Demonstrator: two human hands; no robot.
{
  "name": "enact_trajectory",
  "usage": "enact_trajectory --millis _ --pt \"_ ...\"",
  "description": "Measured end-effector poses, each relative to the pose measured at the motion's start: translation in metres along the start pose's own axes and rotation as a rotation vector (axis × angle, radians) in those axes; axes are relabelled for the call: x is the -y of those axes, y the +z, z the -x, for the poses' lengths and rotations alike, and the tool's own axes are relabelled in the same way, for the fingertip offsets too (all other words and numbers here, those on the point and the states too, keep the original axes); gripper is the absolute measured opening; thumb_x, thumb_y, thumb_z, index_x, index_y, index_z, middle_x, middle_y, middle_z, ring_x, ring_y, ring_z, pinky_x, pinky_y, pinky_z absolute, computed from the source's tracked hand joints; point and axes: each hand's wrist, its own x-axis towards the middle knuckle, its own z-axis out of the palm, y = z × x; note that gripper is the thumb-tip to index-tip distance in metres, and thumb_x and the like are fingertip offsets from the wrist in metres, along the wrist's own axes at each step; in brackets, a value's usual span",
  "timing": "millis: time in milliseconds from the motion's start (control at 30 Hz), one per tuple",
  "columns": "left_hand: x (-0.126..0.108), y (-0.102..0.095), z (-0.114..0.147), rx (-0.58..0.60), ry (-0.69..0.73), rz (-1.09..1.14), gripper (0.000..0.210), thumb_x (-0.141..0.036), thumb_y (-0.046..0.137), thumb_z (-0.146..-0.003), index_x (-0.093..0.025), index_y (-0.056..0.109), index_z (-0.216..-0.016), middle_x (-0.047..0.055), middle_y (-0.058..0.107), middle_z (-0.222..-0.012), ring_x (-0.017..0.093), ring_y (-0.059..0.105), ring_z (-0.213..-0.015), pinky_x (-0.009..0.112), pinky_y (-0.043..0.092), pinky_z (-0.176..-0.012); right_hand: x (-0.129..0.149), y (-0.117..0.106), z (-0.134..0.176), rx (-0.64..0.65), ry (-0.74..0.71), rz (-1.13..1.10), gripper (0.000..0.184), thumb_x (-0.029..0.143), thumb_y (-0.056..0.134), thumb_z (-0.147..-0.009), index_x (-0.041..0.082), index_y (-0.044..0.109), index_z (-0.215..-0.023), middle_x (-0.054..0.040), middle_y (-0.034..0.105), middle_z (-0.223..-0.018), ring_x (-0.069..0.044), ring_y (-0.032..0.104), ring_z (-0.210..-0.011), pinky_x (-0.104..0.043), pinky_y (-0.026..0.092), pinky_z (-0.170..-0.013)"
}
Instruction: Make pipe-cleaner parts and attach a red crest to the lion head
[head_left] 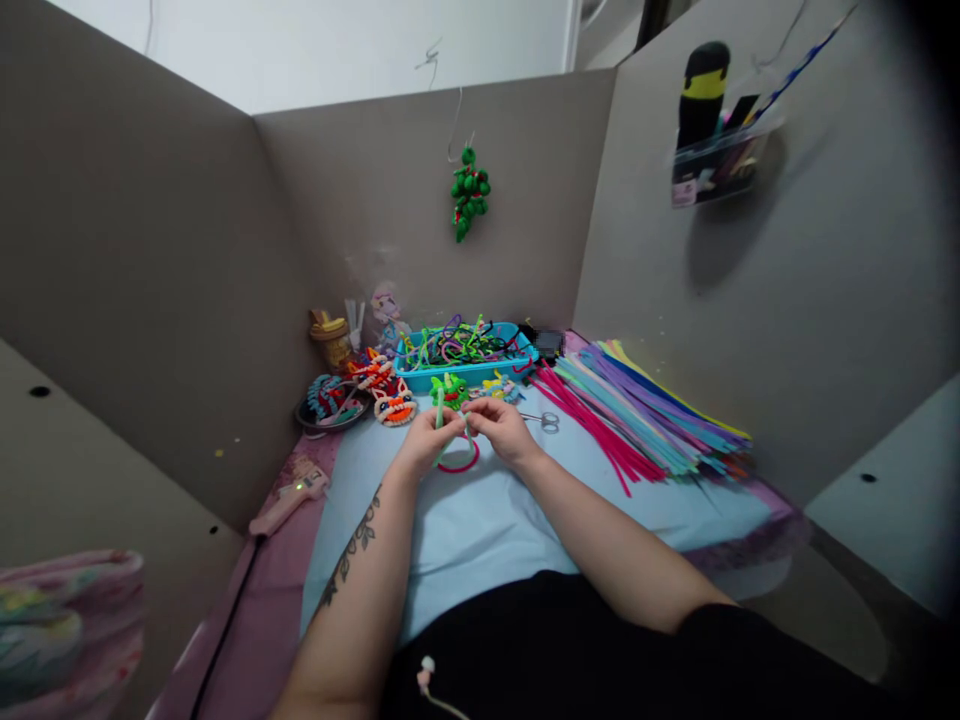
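My left hand point(429, 440) pinches a pale green pipe cleaner point(439, 402), one end of which sticks up past the fingers. Close beside it, my right hand point(501, 428) has thumb and fingers pressed together on the same pipe cleaner. Below the fingers hangs a curved magenta pipe cleaner point(459, 469); how it joins the green one cannot be made out. Just beyond the hands sits a green pipe-cleaner figure point(449, 386), with a yellow and blue one point(499, 388) to its right. Small scissors point(550, 422) lie right of my right hand.
A blue tray point(420, 380) of tangled pipe cleaners stands at the back. Bundles of coloured pipe cleaners point(637, 410) cover the right side. An orange-white figure point(395, 405) and a dark bowl point(330, 424) are back left; a pink glue gun point(292, 500) lies at left. Grey panels point(420, 200) enclose the table.
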Motion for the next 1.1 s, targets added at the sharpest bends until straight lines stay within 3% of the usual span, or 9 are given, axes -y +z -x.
enact_trajectory --millis 133,300,367,533,733,933,1033,1100 --pt "0.002 -0.004 -0.003 -0.091 0.049 0.009 0.030 -0.036 0.079 -0.057 -0.014 0.064 -0.071 -0.002 0.057 -0.058 0.008 0.047 -0.050 0.021 0.033 -0.049 0.003 -0.002 -0.002 -0.026 0.016 -0.047 0.014 0.023 0.075 -0.063 0.016 0.065 -0.069 0.0032 0.059 -0.057 -0.010 0.052 -0.053 -0.023 0.041 -0.053" --pt "0.004 -0.024 -0.012 -0.309 0.148 0.054 0.029 -0.042 0.056 -0.083 -0.015 0.058 -0.093 -0.004 0.053 -0.068 0.006 0.040 -0.047 0.020 0.032 -0.044 0.010 -0.022 -0.016 -0.272 -0.023 -0.234 0.019 0.023 0.074 -0.063 0.020 0.058 -0.073 0.0078 0.054 -0.059 -0.006 0.048 -0.052 -0.018 0.040 -0.052" --pt "0.005 -0.027 -0.012 -0.295 0.133 0.051 0.027 -0.039 0.057 -0.083 -0.014 0.058 -0.093 -0.003 0.053 -0.068 0.005 0.039 -0.047 0.019 0.030 -0.042 0.013 -0.032 -0.021 -0.347 -0.004 -0.318 0.020 0.021 0.073 -0.065 0.021 0.054 -0.072 0.0086 0.051 -0.056 -0.006 0.047 -0.050 -0.017 0.040 -0.050" --pt "0.009 -0.014 -0.008 -0.168 0.071 0.012 0.032 -0.031 0.075 -0.067 -0.014 0.065 -0.091 -0.002 0.058 -0.071 0.006 0.048 -0.056 0.018 0.035 -0.048 0.014 -0.039 -0.023 -0.416 0.116 -0.467 0.018 0.013 0.067 -0.069 0.020 0.051 -0.072 0.0078 0.049 -0.052 -0.007 0.048 -0.048 -0.016 0.040 -0.045" --pt "0.015 -0.014 -0.008 -0.063 -0.001 0.027 0.017 -0.029 0.057 -0.085 -0.012 0.059 -0.090 -0.002 0.058 -0.074 0.007 0.053 -0.056 0.022 0.046 -0.051 0.008 -0.036 -0.023 -0.455 0.222 -0.572 0.017 0.005 0.062 -0.072 0.019 0.052 -0.072 0.0068 0.050 -0.053 -0.007 0.048 -0.046 -0.014 0.039 -0.042" --pt "0.019 -0.018 -0.012 -0.046 -0.029 0.106 0.022 -0.030 0.054 -0.087 -0.013 0.057 -0.100 0.003 0.061 -0.090 0.011 0.059 -0.070 0.027 0.051 -0.060 0.003 -0.045 -0.031 -0.545 0.350 -0.633 0.019 0.004 0.059 -0.077 0.019 0.050 -0.071 0.0079 0.045 -0.050 -0.005 0.044 -0.041 -0.012 0.032 -0.035" --pt "0.020 -0.016 -0.011 -0.046 -0.017 0.134 0.020 -0.029 0.055 -0.087 -0.013 0.058 -0.099 0.002 0.061 -0.087 0.010 0.058 -0.066 0.025 0.051 -0.057 0.001 -0.047 -0.032 -0.571 0.417 -0.655 0.005 0.013 0.057 -0.085 0.017 0.056 -0.083 0.0040 0.056 -0.066 -0.007 0.053 -0.052 -0.016 0.042 -0.043" --pt "0.019 -0.015 -0.011 -0.063 0.005 0.148 0.020 -0.029 0.055 -0.087 -0.013 0.058 -0.097 0.001 0.060 -0.084 0.009 0.057 -0.063 0.024 0.050 -0.055 -0.001 -0.044 -0.031 -0.579 0.470 -0.665 0.014 0.024 0.055 -0.089 0.015 0.058 -0.099 -0.0018 0.062 -0.088 -0.011 0.060 -0.069 -0.024 0.052 -0.058"
